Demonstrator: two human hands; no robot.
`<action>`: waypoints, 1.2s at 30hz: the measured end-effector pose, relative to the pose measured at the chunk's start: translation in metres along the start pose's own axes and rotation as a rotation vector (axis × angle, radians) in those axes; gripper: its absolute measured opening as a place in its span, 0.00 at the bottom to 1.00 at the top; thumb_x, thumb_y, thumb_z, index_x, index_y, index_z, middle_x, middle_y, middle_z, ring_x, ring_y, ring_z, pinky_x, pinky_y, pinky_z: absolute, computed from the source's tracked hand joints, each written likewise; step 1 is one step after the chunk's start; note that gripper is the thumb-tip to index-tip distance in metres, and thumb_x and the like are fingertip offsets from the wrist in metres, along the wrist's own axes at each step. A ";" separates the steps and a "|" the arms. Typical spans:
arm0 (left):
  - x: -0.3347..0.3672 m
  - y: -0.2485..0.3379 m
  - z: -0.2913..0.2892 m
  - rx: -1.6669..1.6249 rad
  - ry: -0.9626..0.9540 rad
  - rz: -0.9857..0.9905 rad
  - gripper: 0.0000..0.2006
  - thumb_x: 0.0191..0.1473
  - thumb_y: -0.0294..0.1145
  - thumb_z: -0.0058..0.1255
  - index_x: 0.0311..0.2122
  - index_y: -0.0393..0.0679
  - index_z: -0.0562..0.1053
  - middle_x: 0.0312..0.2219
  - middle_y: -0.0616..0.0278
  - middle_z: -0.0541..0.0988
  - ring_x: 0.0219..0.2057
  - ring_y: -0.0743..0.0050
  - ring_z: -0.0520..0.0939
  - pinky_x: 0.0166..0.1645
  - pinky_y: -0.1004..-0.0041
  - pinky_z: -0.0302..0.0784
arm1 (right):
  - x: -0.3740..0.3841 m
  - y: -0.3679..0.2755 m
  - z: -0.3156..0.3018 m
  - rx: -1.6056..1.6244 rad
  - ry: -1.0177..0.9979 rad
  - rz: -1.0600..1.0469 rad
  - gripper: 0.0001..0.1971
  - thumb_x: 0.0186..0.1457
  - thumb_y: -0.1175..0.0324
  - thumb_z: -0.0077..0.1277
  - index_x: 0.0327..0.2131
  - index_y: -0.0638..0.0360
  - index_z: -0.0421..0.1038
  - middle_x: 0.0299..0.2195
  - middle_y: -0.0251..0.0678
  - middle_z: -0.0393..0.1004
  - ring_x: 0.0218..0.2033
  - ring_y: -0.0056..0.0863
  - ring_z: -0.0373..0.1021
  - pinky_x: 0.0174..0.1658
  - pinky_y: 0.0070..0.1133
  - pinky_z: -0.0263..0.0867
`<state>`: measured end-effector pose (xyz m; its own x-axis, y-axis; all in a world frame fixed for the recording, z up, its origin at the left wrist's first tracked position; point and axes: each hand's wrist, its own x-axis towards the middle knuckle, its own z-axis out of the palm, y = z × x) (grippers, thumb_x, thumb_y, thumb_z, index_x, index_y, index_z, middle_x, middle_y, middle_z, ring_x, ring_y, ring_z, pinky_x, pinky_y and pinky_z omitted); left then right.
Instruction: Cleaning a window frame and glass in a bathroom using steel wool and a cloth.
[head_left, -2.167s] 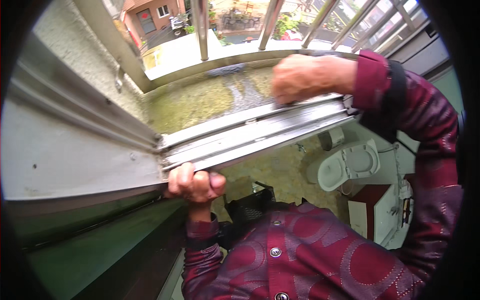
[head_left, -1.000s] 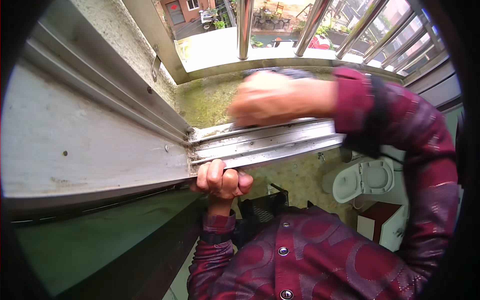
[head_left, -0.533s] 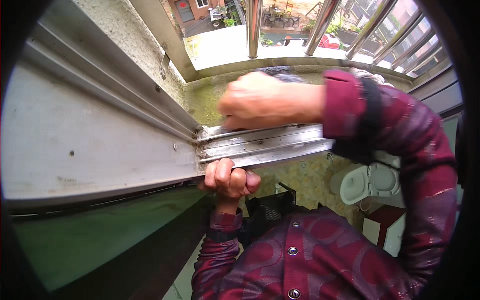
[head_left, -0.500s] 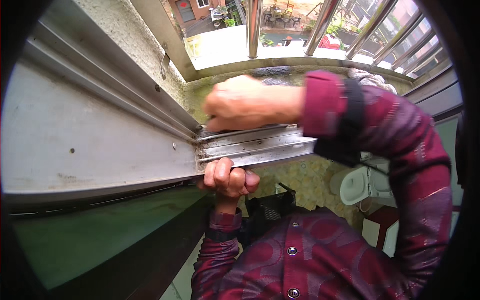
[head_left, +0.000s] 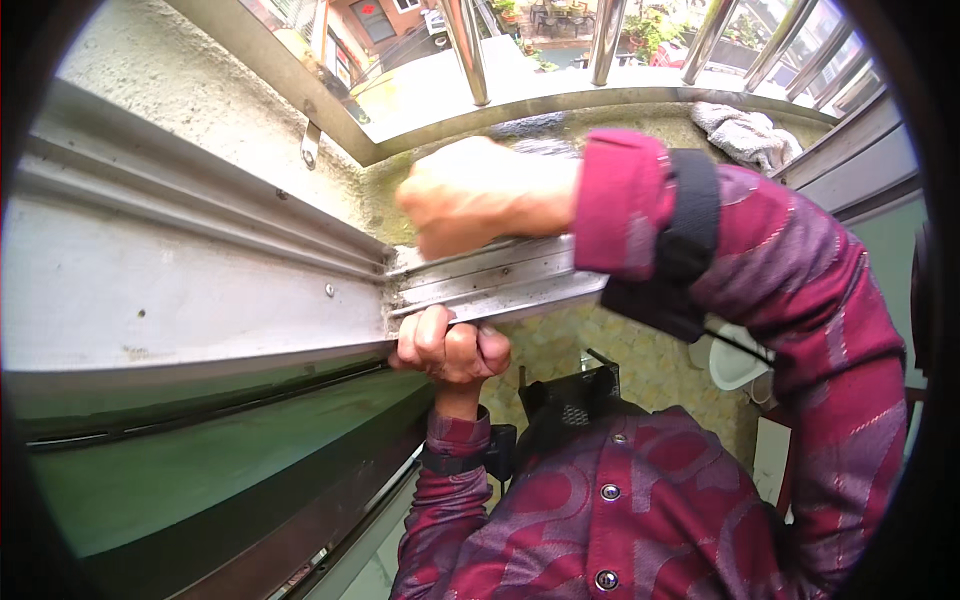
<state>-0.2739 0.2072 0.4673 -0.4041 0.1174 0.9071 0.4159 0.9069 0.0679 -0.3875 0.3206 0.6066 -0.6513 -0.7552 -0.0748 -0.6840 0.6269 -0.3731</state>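
Note:
My left hand (head_left: 452,345) is curled over the inner edge of the metal window frame, close to its corner, with the knuckles up. Above it, my right hand (head_left: 470,195) is closed in a fist, slightly smeared by motion, over the outer side of the grooved window track (head_left: 530,275). Whatever the right fingers hold, if anything, is hidden beneath the hand. Dirt shows in the track near the corner. The wide grey side frame (head_left: 200,270) meets the track just left of both hands.
A crumpled grey cloth (head_left: 745,135) lies on the concrete ledge at the right. Steel bars (head_left: 607,45) stand beyond the ledge, with a yard far below. Behind the track are a tiled floor (head_left: 650,360), a black seat-like object (head_left: 575,390) and a white toilet (head_left: 738,360).
The view has shifted, so the cloth shows more fully and the toilet less. My right fist remains over the track's left end, and my left hand keeps its hold on the frame edge.

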 end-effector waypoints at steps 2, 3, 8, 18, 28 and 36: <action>-0.002 0.002 0.002 0.013 0.000 -0.002 0.07 0.36 0.36 0.40 0.19 0.49 0.57 0.28 0.61 0.66 0.33 0.61 0.65 0.41 0.66 0.58 | -0.011 0.021 0.003 -0.037 -0.005 0.097 0.11 0.42 0.67 0.46 0.22 0.67 0.72 0.20 0.50 0.71 0.23 0.43 0.71 0.28 0.33 0.68; -0.005 0.002 0.004 0.013 0.004 0.004 0.07 0.36 0.36 0.40 0.19 0.49 0.57 0.28 0.61 0.66 0.33 0.61 0.65 0.41 0.66 0.58 | -0.014 0.027 0.006 -0.068 0.044 0.101 0.11 0.44 0.66 0.46 0.23 0.66 0.71 0.18 0.50 0.70 0.22 0.44 0.71 0.27 0.33 0.67; -0.002 0.006 -0.001 -0.039 -0.027 -0.046 0.07 0.39 0.38 0.41 0.19 0.50 0.59 0.28 0.63 0.66 0.35 0.62 0.66 0.41 0.66 0.57 | 0.000 0.001 0.017 0.093 0.535 -0.209 0.15 0.50 0.59 0.47 0.25 0.64 0.65 0.17 0.45 0.69 0.22 0.42 0.70 0.26 0.32 0.66; 0.006 0.016 -0.002 -0.064 -0.043 -0.100 0.05 0.38 0.33 0.43 0.20 0.47 0.61 0.29 0.59 0.67 0.36 0.58 0.66 0.44 0.63 0.58 | 0.004 -0.001 0.042 -0.095 0.466 -0.151 0.13 0.46 0.61 0.52 0.25 0.62 0.66 0.17 0.43 0.70 0.22 0.41 0.71 0.25 0.30 0.67; 0.003 0.009 -0.008 -0.059 -0.089 -0.043 0.04 0.33 0.30 0.44 0.19 0.46 0.63 0.31 0.58 0.68 0.38 0.56 0.66 0.44 0.62 0.56 | -0.005 -0.003 0.011 -0.120 0.240 -0.101 0.08 0.39 0.69 0.47 0.16 0.63 0.72 0.19 0.47 0.72 0.21 0.41 0.72 0.25 0.31 0.69; 0.000 0.007 -0.003 -0.073 -0.090 -0.020 0.04 0.32 0.31 0.43 0.19 0.47 0.63 0.31 0.59 0.69 0.36 0.58 0.65 0.42 0.63 0.55 | -0.022 0.031 0.067 0.173 0.793 -0.488 0.09 0.46 0.68 0.48 0.31 0.61 0.68 0.16 0.43 0.67 0.16 0.40 0.67 0.21 0.32 0.64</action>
<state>-0.2686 0.2125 0.4691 -0.4829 0.1389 0.8646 0.4641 0.8779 0.1182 -0.3720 0.3441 0.5351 -0.3834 -0.5356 0.7524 -0.9229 0.1915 -0.3340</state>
